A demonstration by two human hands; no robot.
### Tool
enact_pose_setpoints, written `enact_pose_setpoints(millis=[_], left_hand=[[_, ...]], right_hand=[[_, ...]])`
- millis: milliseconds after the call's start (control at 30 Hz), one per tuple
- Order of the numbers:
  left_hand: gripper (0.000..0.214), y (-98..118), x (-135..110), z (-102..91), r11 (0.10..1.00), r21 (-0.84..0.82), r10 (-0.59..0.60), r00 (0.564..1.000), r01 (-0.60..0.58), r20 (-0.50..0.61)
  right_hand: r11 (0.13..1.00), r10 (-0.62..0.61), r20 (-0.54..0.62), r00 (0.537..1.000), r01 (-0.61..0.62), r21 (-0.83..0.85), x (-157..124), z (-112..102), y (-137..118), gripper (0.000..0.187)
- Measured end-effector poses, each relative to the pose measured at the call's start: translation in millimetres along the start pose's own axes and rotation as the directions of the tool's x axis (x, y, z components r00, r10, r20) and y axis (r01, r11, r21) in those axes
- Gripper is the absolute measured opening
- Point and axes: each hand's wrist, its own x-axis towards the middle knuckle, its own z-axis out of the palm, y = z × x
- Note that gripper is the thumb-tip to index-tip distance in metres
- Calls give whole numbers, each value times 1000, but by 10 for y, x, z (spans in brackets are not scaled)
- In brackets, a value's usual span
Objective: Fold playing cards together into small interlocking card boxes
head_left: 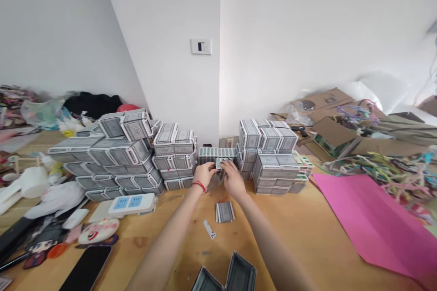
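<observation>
My left hand (204,176) and my right hand (233,179) are stretched out to the back middle of the table. Between them they grip a small block made of playing cards (218,162), its pale green-and-white side facing up. It is against a row of similar card blocks (209,151) by the wall; whether they touch is unclear. A patterned grey card piece (225,212) lies between my forearms, with a cut white card strip (209,230) beside it. Closer to me stand two open, box-like folded card pieces (241,273).
Tall stacks of grey card blocks rise on the left (119,152) and right (276,161). A power strip (132,203) and a phone (87,269) lie at left. Pink paper (378,223), tangled cords (375,170) and an open cardboard box (336,134) are at right.
</observation>
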Motion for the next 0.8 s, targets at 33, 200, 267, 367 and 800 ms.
enact_pose_setpoints(millis=[33,200,267,367,800], left_hand=[[22,-4,3,-4,1000,10,-5,1000,5,-1],[23,-22,18,-20,997,77,-15,1000,15,-1],[23,-26,20,-23,994,104,-16,1000,15,2],[23,-21,15,-25,990,137,-13,1000,11,8],[24,57,-23,-49,981,192,-23,1000,22,3]], right_hand=[[1000,2,2,1000,-2,9,2,-2,5,51],[999,5,3,1000,-6,46,13,-6,29,51],[998,1,4,1000,-1,58,16,-4,35,52],[998,0,0,1000,0,61,20,-3,38,53],[999,19,31,999,-18,-32,22,-60,-38,51]])
